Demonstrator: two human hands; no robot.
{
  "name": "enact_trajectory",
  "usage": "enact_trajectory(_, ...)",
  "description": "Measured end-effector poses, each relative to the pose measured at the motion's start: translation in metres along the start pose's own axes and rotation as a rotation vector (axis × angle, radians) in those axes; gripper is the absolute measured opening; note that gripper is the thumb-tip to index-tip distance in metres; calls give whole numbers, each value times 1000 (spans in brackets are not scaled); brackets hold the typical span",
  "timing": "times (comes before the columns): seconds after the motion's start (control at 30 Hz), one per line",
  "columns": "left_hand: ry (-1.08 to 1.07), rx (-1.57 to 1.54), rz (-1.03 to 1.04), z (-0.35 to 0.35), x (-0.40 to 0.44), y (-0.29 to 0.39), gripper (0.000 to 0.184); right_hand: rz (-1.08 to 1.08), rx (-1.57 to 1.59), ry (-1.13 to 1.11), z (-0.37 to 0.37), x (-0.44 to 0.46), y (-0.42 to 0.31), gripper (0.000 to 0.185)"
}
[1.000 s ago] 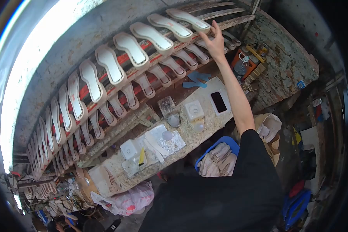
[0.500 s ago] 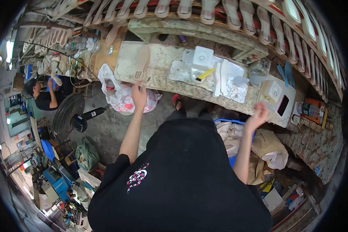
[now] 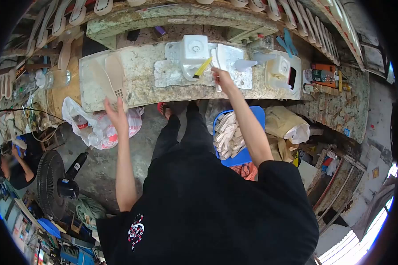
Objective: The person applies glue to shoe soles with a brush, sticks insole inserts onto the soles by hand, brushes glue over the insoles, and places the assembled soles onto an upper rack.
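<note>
A pale insole (image 3: pixel 114 73) with a patch of small dark holes lies on the light board at the left of the bench. Just below its perforated end is my left hand (image 3: pixel 116 115), fingers spread, holding nothing. My right hand (image 3: pixel 224 81) reaches over the bench at the white strips (image 3: pixel 220 55), thumb and fingers apart around their lower part; whether it touches them is unclear. Beside those fingertips, a yellow-handled brush (image 3: pixel 203 67) with dark bristles rests against a square white container (image 3: pixel 194 51).
A second white container (image 3: pixel 280 66) and a phone (image 3: pixel 292 77) sit farther right. Under the bench edge stands a blue bin (image 3: pixel 260 117) of pale pieces. A plastic bag (image 3: pixel 88 128) and a fan (image 3: pixel 53 183) are at left. Insoles line the rack above.
My right hand has moved left from beside the phone to the white strips by the brush. My left hand stays near the insole's lower end. The view has shifted right.
</note>
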State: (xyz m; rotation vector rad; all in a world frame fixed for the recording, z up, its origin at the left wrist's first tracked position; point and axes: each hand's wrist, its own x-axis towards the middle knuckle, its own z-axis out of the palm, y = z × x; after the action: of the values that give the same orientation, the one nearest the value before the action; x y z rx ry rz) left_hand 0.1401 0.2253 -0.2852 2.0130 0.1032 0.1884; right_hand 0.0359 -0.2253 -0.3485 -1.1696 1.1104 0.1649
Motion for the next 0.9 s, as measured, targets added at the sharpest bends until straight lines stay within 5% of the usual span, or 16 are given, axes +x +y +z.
enact_trajectory(0.07,-121,-570,-449,-24,-28,11,56,106,53,-132,1,28,-6,25)
enact_trajectory(0.2,-486,-927,-720,-55,-64,83,49,73,38,-179,11,21,-18,20)
enact_trajectory(0.23,-507,-1024,-764,-54,-68,110,52,-94,-101,-207,11,14,-19,18)
enact_trajectory(0.3,-599,-1071,-748,-53,-68,119,61,-413,-289,-230,13,-10,-28,15)
enact_trajectory(0.43,-855,-1028,-750,-49,-48,103,84,-614,-92,-149,19,-53,-30,19)
enact_trajectory(0.53,-676,-1236,-778,-30,-45,142,87,-600,-131,-119,19,-65,-21,19)
enact_trajectory(0.9,-855,-1473,-792,-24,-56,146,72,-992,-534,136,51,-50,13,12)
